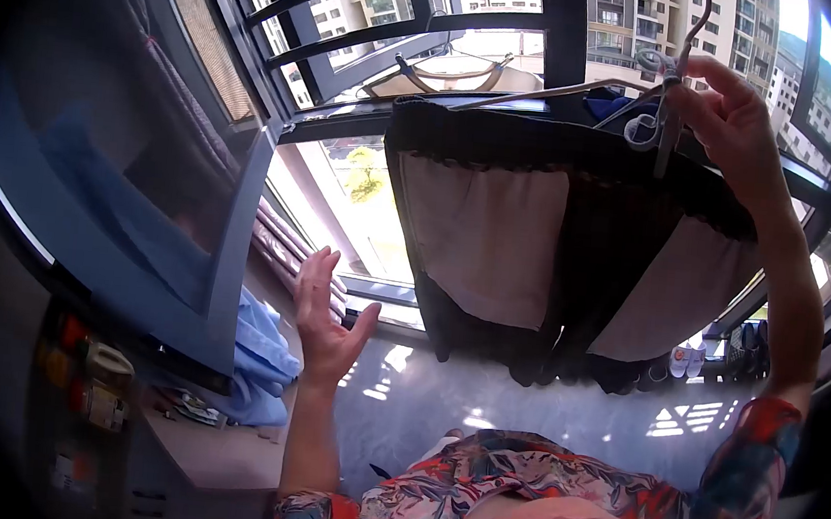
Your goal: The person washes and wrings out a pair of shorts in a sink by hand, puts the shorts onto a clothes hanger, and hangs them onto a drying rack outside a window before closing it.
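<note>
The right hand (pixel 729 119) pinches a slim, pale hanger (pixel 688 50), a black, pale-panelled cloth garment (pixel 580 244) hanging beneath; the left hand (pixel 329 321) spreads empty. Likely limp and light, the garment handles best by its waistband (pixel 535 138).

The garment (pixel 581 264) was of matt black cloth with smooth, paler cloth in its panels (pixel 486 241), the hanger (pixel 539 90) above looked slim and smooth, and the cord (pixel 641 131) at right seemed soft and woven. Far behind, the window frame (pixel 564 35) looked like smooth dark metal, while the glass pane (pixel 140 137) at left was glossy. The floor (pixel 521 407) was smooth and shiny, the blue laundry (pixel 258 359) at left was creased cloth, the table (pixel 220 455) beneath looked smooth and matt, and the right sleeve (pixel 743 466) was printed cloth.
</note>
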Available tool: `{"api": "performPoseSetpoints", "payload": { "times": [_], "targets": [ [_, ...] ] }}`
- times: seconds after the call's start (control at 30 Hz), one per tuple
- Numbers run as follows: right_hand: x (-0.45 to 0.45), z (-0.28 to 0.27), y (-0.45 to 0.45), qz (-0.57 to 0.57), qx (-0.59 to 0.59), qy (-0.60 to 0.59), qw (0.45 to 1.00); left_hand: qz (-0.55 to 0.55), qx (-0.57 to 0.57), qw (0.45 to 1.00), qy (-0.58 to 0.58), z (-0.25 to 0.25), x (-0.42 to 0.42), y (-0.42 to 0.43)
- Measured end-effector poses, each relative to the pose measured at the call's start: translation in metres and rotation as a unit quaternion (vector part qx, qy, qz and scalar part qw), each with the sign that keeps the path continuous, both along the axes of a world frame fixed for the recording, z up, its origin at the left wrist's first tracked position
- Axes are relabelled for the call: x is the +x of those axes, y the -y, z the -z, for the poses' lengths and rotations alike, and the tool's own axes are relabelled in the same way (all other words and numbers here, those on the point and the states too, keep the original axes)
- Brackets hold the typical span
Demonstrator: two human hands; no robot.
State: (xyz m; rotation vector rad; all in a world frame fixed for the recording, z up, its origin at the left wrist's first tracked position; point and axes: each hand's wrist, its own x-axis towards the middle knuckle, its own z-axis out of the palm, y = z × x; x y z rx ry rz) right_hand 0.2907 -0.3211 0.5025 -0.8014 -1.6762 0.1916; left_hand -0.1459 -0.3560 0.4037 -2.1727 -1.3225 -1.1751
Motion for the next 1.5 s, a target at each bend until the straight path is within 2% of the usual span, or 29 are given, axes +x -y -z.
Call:
{"api": "performPoseSetpoints", "payload": {
  "times": [0.07, 0.13, 0.2, 0.23, 0.3, 0.33, 0.4, 0.47, 0.5, 0.53, 0.63, 0.8, 0.93, 1.07, 1.17, 1.27, 1.43, 1.5],
  "targets": [
    [-0.001, -0.028, -0.002, 0.035, 0.049, -0.002, 0.998, -0.040, -0.200, 0.976, 0.080, 0.078, -0.042, -0.069],
    [0.004, -0.052, -0.003, 0.088, 0.001, -0.034, 0.996, -0.106, -0.314, 0.943, 0.006, 0.129, -0.062, -0.103],
    [-0.014, -0.074, -0.002, 0.139, 0.049, -0.055, 0.987, -0.017, -0.378, 0.925, -0.041, 0.139, -0.060, -0.135],
    [-0.062, -0.104, 0.023, 0.218, -0.028, -0.139, 0.966, 0.067, -0.409, 0.910, -0.010, 0.169, -0.056, -0.165],
    [-0.115, -0.135, 0.036, 0.309, -0.112, -0.212, 0.920, 0.229, -0.463, 0.855, 0.048, 0.231, -0.048, -0.227],
    [-0.124, -0.142, 0.027, 0.327, -0.122, -0.201, 0.915, 0.266, -0.505, 0.817, 0.079, 0.234, -0.026, -0.236],
    [-0.121, -0.147, 0.004, 0.296, -0.114, -0.158, 0.935, 0.294, -0.590, 0.738, 0.146, 0.211, 0.037, -0.234],
    [-0.102, -0.136, -0.035, 0.192, -0.079, -0.091, 0.974, 0.306, -0.634, 0.680, 0.204, 0.195, 0.083, -0.232],
    [-0.102, -0.134, -0.050, 0.128, -0.066, -0.097, 0.985, 0.311, -0.645, 0.657, 0.234, 0.191, 0.102, -0.234],
    [-0.106, -0.133, -0.063, 0.064, -0.052, -0.102, 0.991, 0.317, -0.650, 0.639, 0.261, 0.185, 0.119, -0.233],
    [-0.113, -0.136, -0.107, 0.067, -0.074, -0.145, 0.984, 0.326, -0.639, 0.611, 0.335, 0.175, 0.145, -0.235],
    [-0.101, -0.130, -0.165, 0.035, -0.047, -0.161, 0.985, 0.326, -0.558, 0.633, 0.426, 0.148, 0.118, -0.253],
    [-0.089, -0.109, -0.237, -0.070, -0.002, -0.280, 0.958, 0.309, -0.462, 0.673, 0.488, 0.110, 0.055, -0.266],
    [-0.110, -0.067, -0.256, -0.172, -0.036, -0.440, 0.881, 0.306, -0.356, 0.708, 0.528, 0.058, -0.002, -0.259],
    [-0.113, -0.041, -0.264, -0.287, -0.097, -0.535, 0.789, 0.323, -0.277, 0.732, 0.532, 0.010, -0.029, -0.252],
    [-0.120, -0.042, -0.269, -0.309, -0.127, -0.578, 0.745, 0.361, -0.224, 0.746, 0.513, -0.037, -0.033, -0.254],
    [-0.144, -0.087, -0.281, -0.243, -0.105, -0.545, 0.795, 0.450, -0.198, 0.749, 0.445, -0.114, -0.008, -0.275],
    [-0.147, -0.108, -0.305, -0.221, -0.132, -0.488, 0.834, 0.459, -0.223, 0.755, 0.411, -0.149, 0.013, -0.276]
  ]
}}
